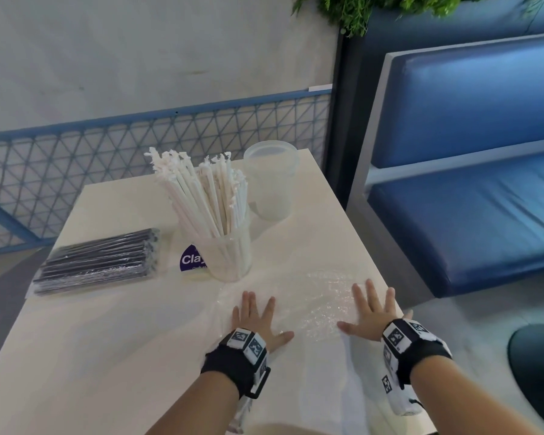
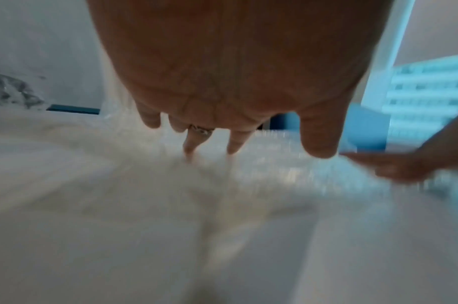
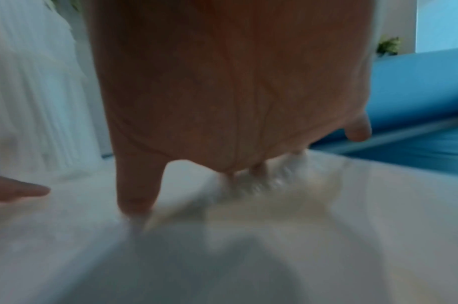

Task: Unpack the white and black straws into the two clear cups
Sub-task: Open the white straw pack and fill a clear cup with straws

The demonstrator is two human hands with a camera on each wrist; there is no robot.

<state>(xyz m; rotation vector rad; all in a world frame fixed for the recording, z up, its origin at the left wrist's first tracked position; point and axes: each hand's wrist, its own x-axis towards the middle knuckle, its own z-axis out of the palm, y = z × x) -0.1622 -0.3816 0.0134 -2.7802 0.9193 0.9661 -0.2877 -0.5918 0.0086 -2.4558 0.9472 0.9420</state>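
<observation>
White wrapped straws [image 1: 201, 189] stand bunched in a clear cup [image 1: 230, 255] at the table's middle. A second clear cup [image 1: 270, 180], with nothing in it, stands behind it to the right. A sealed pack of black straws [image 1: 98, 262] lies flat on the left. An empty clear plastic wrapper [image 1: 314, 302] is spread on the table near the front. My left hand [image 1: 258, 315] and right hand [image 1: 371, 309] both lie flat on the wrapper, fingers straight and spread. The wrist views show my left hand [image 2: 222, 131] and right hand [image 3: 222, 164] pressing down on the crinkled film [image 2: 274, 168].
The cream table [image 1: 91, 356] has a purple label [image 1: 192, 260] behind the full cup. A blue bench seat [image 1: 471, 221] stands right of the table, a mesh railing [image 1: 139, 146] behind it. A dark round stool [image 1: 537, 365] sits at the lower right.
</observation>
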